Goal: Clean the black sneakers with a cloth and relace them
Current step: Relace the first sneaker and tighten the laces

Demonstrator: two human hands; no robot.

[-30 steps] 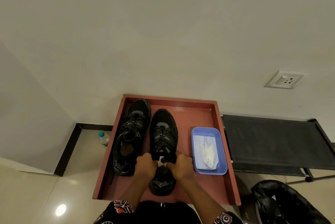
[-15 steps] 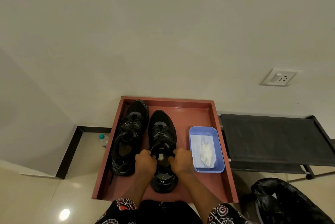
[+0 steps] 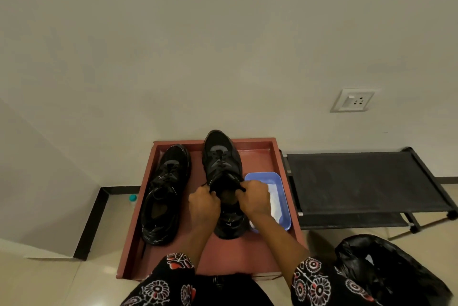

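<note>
On the red tray [image 3: 138,243], the left sneaker [image 3: 164,196] lies apparently laced. The left hand [image 3: 203,204] and right hand [image 3: 253,198] each pinch a lace end on the right sneaker [image 3: 221,164]; tying remains. The cloth [image 3: 276,196] rests in the blue tub [image 3: 285,206].

wall: plain off-white wall [image 3: 223,45] is filling the far view
socket: white wall socket [image 3: 353,100] is sitting far right
floor: glossy beige tile floor [image 3: 49,281] is reflecting light, near left
skirting: black skirting [image 3: 91,221] is running left
rack: black rack [image 3: 359,181] is standing right
</note>
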